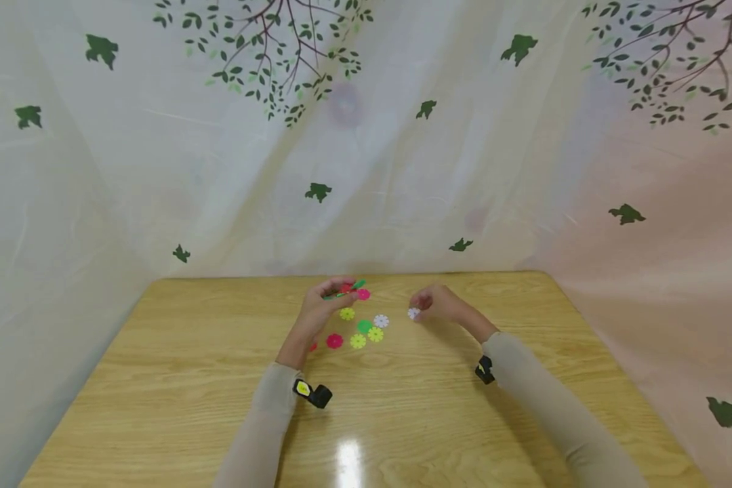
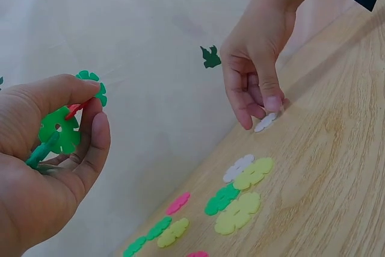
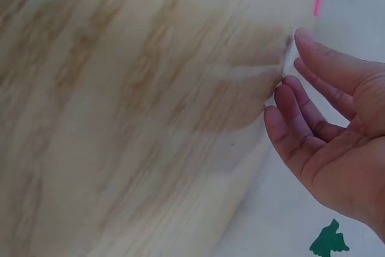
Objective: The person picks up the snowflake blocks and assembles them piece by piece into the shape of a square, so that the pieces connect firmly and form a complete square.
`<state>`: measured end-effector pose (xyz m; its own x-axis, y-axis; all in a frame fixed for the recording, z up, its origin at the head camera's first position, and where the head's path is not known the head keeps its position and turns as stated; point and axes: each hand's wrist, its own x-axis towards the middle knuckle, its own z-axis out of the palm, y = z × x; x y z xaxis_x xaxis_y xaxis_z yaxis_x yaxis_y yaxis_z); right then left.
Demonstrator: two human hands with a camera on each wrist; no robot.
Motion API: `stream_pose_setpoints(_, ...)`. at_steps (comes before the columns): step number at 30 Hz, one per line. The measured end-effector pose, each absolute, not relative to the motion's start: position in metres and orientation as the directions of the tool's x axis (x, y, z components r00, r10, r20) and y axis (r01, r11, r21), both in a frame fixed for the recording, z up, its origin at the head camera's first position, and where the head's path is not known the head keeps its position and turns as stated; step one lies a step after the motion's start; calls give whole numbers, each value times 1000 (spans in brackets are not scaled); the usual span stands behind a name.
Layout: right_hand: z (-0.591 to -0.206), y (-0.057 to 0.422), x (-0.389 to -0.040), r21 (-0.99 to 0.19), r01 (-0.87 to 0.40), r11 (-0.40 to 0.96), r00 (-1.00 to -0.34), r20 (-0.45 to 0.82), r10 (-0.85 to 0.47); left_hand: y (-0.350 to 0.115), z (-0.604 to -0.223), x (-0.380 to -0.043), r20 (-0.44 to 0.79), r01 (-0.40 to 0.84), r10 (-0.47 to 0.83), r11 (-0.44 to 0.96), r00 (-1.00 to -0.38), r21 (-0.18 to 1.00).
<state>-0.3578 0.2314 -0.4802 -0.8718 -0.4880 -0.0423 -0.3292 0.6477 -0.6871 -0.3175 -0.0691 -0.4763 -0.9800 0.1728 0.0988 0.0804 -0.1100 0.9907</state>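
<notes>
My left hand (image 1: 318, 308) is raised over the far part of the table, gripping a cluster of joined flower-shaped plastic discs. In the left wrist view that cluster shows green discs (image 2: 67, 139) and a red disc (image 2: 74, 110) between thumb and fingers; the palm side is partly hidden. To the right, my right hand (image 1: 442, 303) pinches a white flower disc (image 1: 413, 313) close to the tabletop. The right wrist view shows this white disc (image 3: 289, 55) edge-on at the thumb and fingertips. Between the hands lie another white disc (image 1: 381, 320) and a green disc (image 1: 364, 327).
Several yellow discs (image 1: 358, 341) and a pink disc (image 1: 334, 341) lie flat on the wooden table (image 1: 402, 420). A red disc (image 1: 313, 347) is partly covered by the left wrist. A pale curtain (image 1: 366, 230) with printed leaves and birds stands behind the table.
</notes>
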Motion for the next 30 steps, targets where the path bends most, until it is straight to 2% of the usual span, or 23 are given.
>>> stream_pose_setpoints(9,-481,228,-360,-667,-295,685,-875,-100,-474,-70,-476,-316,91,78,173,-79,-981,994)
stream_pose_setpoints(19,-476,220,-367,-720,-330,611,-853,-51,-520,-71,-475,-317,73,56,164,-107,-984,993)
stream_pose_setpoints(22,-470,216,-366,-770,-301,563,-863,-32,-504,-71,-474,-317,68,53,156,-99,-985,994)
stream_pose_setpoints(30,-443,187,-348,-924,-228,306,-910,90,-405,-70,-478,-316,63,42,162,-128,-985,991)
